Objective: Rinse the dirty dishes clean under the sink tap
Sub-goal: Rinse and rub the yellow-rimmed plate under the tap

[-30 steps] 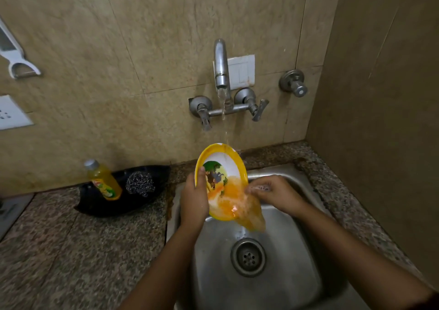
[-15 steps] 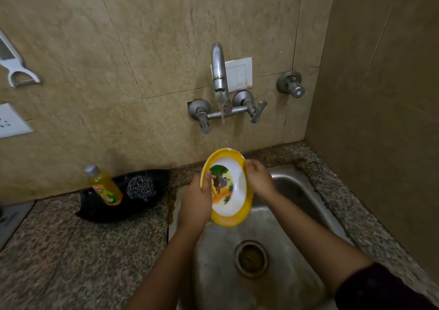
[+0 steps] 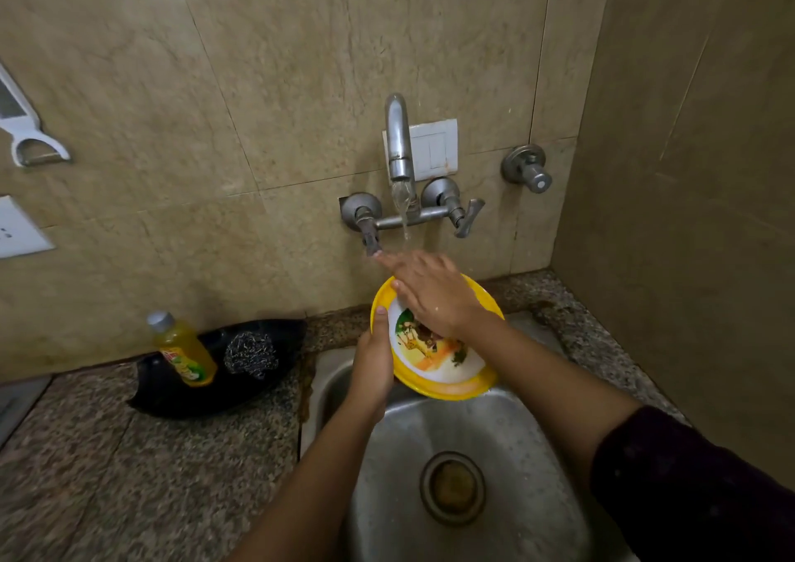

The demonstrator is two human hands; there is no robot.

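The plate (image 3: 443, 372), at the sink's (image 3: 516, 454) 12 o'clock edge, now lies flatter. The left hand (image 3: 373, 363) grips its 9 o'clock rim. The right hand (image 3: 434, 294), fingers straight, has slid across it under the tap (image 3: 398, 139), so rinsing looks unfinished.

The plate (image 3: 447, 372) is over the back of the sink (image 3: 387, 454), below the tap (image 3: 398, 139). The left hand (image 3: 372, 368) holds its left rim, and the right hand (image 3: 434, 294) is above it. Left of the sink, a bottle (image 3: 185, 350) and scrubber (image 3: 251, 353) rest on a tray (image 3: 180, 398) on the counter (image 3: 129, 497).
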